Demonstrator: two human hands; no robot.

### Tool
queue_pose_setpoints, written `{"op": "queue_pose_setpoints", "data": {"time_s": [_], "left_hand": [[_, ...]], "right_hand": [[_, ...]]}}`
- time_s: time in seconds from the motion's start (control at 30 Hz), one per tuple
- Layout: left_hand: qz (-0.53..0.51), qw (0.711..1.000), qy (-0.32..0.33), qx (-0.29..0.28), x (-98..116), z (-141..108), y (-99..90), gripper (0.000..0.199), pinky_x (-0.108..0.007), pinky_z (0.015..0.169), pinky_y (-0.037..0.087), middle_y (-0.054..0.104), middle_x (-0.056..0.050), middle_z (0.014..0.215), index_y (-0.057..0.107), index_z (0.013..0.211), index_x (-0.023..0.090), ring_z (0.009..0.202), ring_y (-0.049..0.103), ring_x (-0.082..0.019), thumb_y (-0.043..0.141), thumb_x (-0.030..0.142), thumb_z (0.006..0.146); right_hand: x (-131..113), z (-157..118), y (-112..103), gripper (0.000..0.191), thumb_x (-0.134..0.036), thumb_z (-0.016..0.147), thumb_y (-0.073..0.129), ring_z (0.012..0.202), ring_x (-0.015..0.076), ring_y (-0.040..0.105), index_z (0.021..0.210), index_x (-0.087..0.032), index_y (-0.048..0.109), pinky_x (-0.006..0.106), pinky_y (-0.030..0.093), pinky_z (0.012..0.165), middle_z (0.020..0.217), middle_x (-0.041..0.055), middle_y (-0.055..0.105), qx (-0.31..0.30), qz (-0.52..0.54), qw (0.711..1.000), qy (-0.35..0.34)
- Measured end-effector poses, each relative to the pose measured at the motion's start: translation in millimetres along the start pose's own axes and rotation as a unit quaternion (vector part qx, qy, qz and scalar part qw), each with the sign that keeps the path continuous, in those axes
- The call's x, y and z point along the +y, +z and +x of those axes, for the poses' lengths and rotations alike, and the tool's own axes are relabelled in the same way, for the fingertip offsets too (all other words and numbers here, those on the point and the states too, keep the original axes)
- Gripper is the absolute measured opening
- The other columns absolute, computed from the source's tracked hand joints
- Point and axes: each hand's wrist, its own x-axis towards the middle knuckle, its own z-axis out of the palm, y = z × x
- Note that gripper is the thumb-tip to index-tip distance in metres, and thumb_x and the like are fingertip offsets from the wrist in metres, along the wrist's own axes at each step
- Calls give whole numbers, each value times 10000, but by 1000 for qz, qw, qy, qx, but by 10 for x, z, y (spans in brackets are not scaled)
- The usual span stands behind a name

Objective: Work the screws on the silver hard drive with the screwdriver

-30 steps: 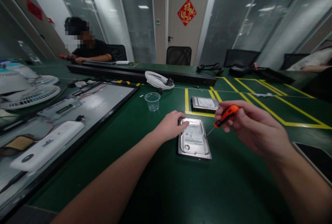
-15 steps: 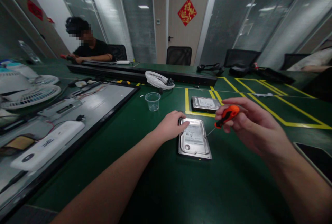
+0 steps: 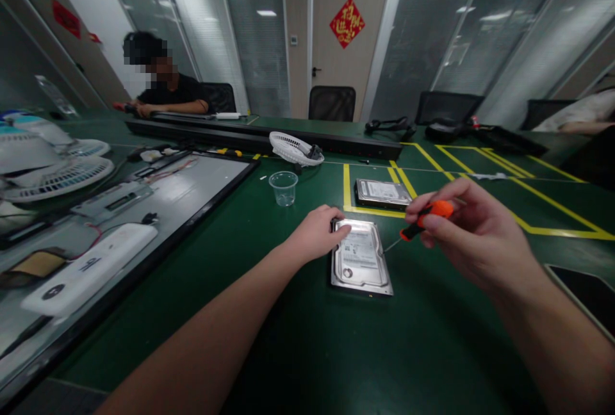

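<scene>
The right hand point(image 3: 473, 229) is gripping an orange-and-black screwdriver point(image 3: 439, 209) by its handle, fingers clamping together around it, and the tool is slanting down leftward, its thin tip meeting the right edge of a silver hard drive point(image 3: 362, 277). The left hand point(image 3: 318, 232) is clasping that drive at its upper left, the thumb lying on the top face and the fingers curling at the edge, while the drive is lying flat on the green table point(image 3: 327, 357) between both hands. Just beyond, a second hard drive point(image 3: 383, 191) is resting beside yellow tape point(image 3: 346, 186). A clear plastic cup point(image 3: 284, 193) is standing upright past the left hand, and behind it a white fan grille point(image 3: 289, 145) is lying near a long black bar point(image 3: 358, 145). Beside the right forearm, a dark-screened device point(image 3: 583, 293) is lying flat. Over on the left, a framed panel point(image 3: 211, 178) is carrying a white elongated device point(image 3: 91, 271). Past the bar, a co-worker point(image 3: 177, 91) in a black top is sitting at the table.
</scene>
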Motion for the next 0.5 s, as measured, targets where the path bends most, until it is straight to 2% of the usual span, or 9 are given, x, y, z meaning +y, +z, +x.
{"op": "queue_pose_setpoints", "data": {"time_s": [0.13,0.23,0.37,0.43,0.5], "left_hand": [[2,1000,3,-2,-9,2,2,309,-365,833,527,661,-76,1005,740,1120,164,861,637,-211,642,402,950],[2,1000,2,-3,-13,4,6,314,-362,832,526,662,-75,1010,739,1129,168,863,639,-210,641,407,952],[4,1000,2,1,-5,8,6,285,-357,845,523,667,-72,998,745,1104,162,863,642,-208,652,379,943],[4,1000,3,-3,4,8,1,295,-358,844,523,668,-75,1004,745,1116,160,864,641,-209,646,381,947],[5,1000,1,-4,10,8,-4,298,-359,841,523,668,-77,1010,744,1118,158,862,640,-210,645,382,947]], "right_hand": [[-19,-4,-5,242,-287,894,783,859,177,681,1130,-292,728,241,569,590,1037,57,740,-17,24,1000,10],[-33,-13,-10,248,-318,946,715,856,170,665,1183,-269,769,257,585,623,1099,77,724,-27,36,999,27],[-24,-14,-9,189,-277,914,761,850,156,677,1100,-248,778,237,584,611,1130,77,735,-17,15,1000,17],[-15,-11,-4,142,-243,877,804,843,153,682,1005,-250,743,216,568,572,1120,64,747,-1,7,1000,1],[-6,-6,1,173,-214,848,832,827,157,692,907,-255,674,204,546,528,1068,45,761,10,8,1000,-5]]}}
